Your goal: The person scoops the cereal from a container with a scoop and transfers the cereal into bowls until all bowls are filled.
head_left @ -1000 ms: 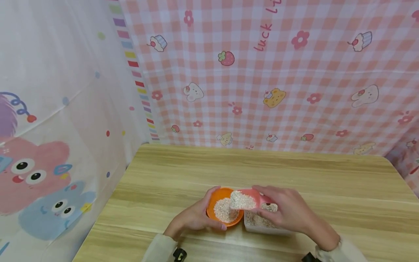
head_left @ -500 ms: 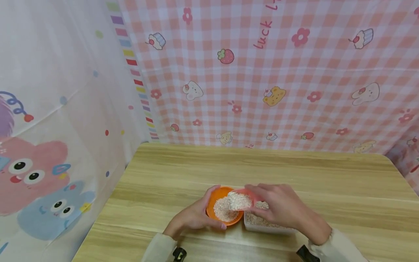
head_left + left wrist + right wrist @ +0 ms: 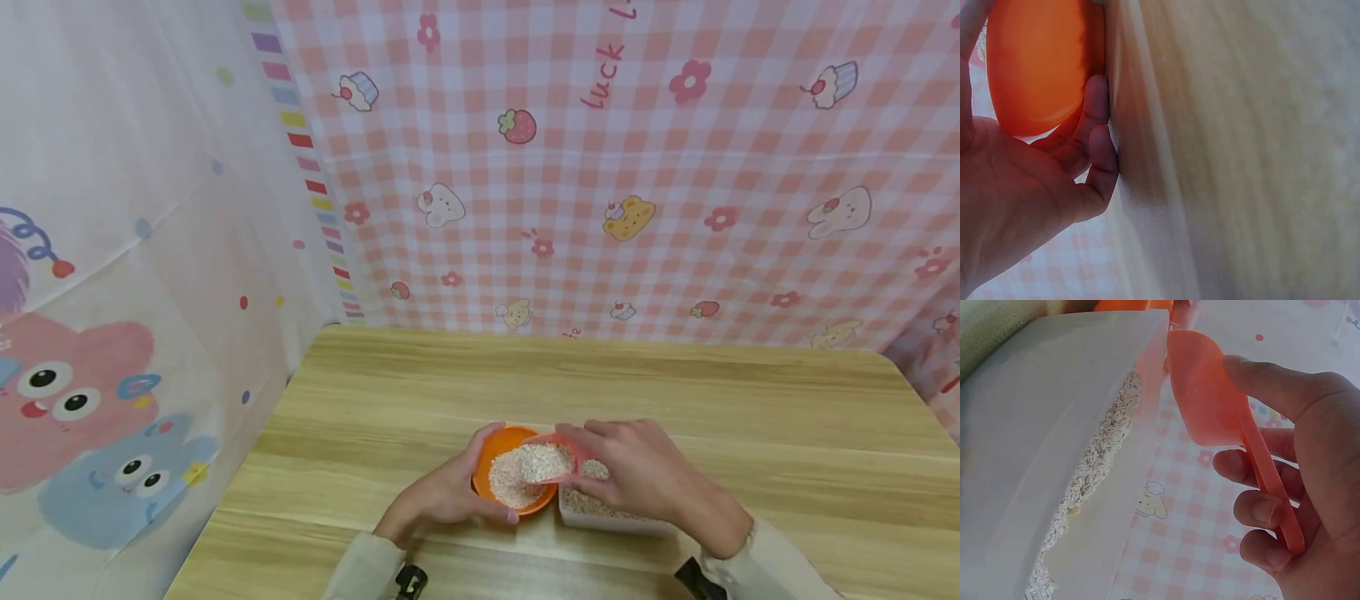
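My left hand (image 3: pixel 448 492) holds the side of an orange bowl (image 3: pixel 497 445), thumb near its front edge and fingers around the far side. In the left wrist view its curled fingertips sit low against the bowl's wall, close to the tabletop. Rolled oats (image 3: pixel 508 482) lie in the bowl. My right hand (image 3: pixel 648 475) grips a pink scoop (image 3: pixel 1204 387), fingers curled round the handle and thumb on the scoop's edge. Heaped with oats, the scoop's front overlaps the bowl's right side in the head view, tilted toward it.
A translucent white rectangular container (image 3: pixel 615 523) of oats stands right beside the bowl, partly under my right hand. Both rest on a wood-grain table (image 3: pixel 420 383). A pink checked cloth (image 3: pixel 562 183) hangs behind, and a printed white one (image 3: pixel 172 250) at left.
My right hand has moved left with the scoop, bringing its front end farther over the bowl. The left hand and bowl have stayed in place.
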Demonstrator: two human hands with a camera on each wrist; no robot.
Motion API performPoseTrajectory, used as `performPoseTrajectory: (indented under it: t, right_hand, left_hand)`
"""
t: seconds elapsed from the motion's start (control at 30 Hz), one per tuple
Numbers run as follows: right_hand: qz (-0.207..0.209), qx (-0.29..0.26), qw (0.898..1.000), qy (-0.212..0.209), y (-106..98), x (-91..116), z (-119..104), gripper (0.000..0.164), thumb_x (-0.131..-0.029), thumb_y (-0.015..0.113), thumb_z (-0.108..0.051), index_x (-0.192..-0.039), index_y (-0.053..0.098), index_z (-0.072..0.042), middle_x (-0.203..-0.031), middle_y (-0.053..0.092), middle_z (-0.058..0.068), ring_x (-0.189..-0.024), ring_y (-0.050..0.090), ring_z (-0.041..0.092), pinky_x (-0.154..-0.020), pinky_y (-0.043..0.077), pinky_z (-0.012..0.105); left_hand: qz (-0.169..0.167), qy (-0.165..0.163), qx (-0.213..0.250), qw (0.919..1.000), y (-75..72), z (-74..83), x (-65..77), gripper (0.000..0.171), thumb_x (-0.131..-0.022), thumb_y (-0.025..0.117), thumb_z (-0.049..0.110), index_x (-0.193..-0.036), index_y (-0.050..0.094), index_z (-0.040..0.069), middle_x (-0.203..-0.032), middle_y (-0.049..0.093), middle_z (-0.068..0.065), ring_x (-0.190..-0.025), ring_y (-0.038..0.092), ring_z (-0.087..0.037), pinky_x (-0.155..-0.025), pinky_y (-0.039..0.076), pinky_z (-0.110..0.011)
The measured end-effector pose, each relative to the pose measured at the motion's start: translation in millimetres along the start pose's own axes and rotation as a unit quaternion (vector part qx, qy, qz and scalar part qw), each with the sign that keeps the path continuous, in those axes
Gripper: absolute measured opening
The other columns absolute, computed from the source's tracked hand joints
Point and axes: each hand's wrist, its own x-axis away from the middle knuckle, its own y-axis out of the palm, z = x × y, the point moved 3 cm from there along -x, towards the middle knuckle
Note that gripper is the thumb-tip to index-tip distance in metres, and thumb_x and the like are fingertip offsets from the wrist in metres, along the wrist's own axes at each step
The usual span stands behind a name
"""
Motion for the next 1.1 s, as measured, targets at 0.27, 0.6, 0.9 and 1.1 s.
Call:
performPoseTrajectory:
  t: [0.27,0.6,0.9,1.1]
  right_hand:
    - [0.003,-0.001,1.0,-0.005,-1,-2,0,0.049,-0.083,0.078,-0.042,-0.121,0.069,-0.013,-0.082,0.068,-0.005,-0.056,0.041,-0.004,-0.049,0.034,0.015]
    - [-0.011,0.028,0.999,-0.025,1,-6,-4,0.049,-0.085,0.075,-0.047,-0.122,0.068,-0.015,-0.079,0.064,-0.007,-0.055,0.039,-0.002,-0.05,0.036,0.015]
    - [-0.011,0.058,0.997,-0.05,5,-13,-12,0.05,-0.083,0.076,-0.049,-0.12,0.07,-0.015,-0.077,0.062,-0.007,-0.054,0.041,0.001,-0.05,0.039,0.018]
    - [-0.007,0.065,0.996,-0.06,8,-16,-15,0.05,-0.084,0.073,-0.053,-0.118,0.071,-0.016,-0.074,0.06,-0.008,-0.053,0.038,0.001,-0.049,0.035,0.016]
  left_hand:
    - [0.001,-0.026,-0.001,0.9997,-1.0,1.5,0.8,0.118,-0.071,0.09,0.04,-0.158,0.011,0.028,-0.159,0.03,-0.011,-0.141,0.033,-0.033,-0.114,0.025,-0.061]
    - [0.003,-0.026,-0.004,0.9997,-0.6,-0.1,0.4,0.117,-0.071,0.09,0.039,-0.158,0.012,0.031,-0.158,0.031,-0.01,-0.14,0.035,-0.033,-0.114,0.025,-0.061]
    - [0.002,-0.005,0.004,1.0,0.2,-0.5,0.7,0.118,-0.072,0.09,0.036,-0.158,0.01,0.027,-0.155,0.037,-0.008,-0.14,0.036,-0.032,-0.114,0.025,-0.06]
    - [0.004,-0.002,-0.001,1.0,0.0,0.2,0.5,0.117,-0.072,0.089,0.038,-0.158,0.01,0.026,-0.152,0.04,-0.004,-0.138,0.039,-0.029,-0.114,0.026,-0.058]
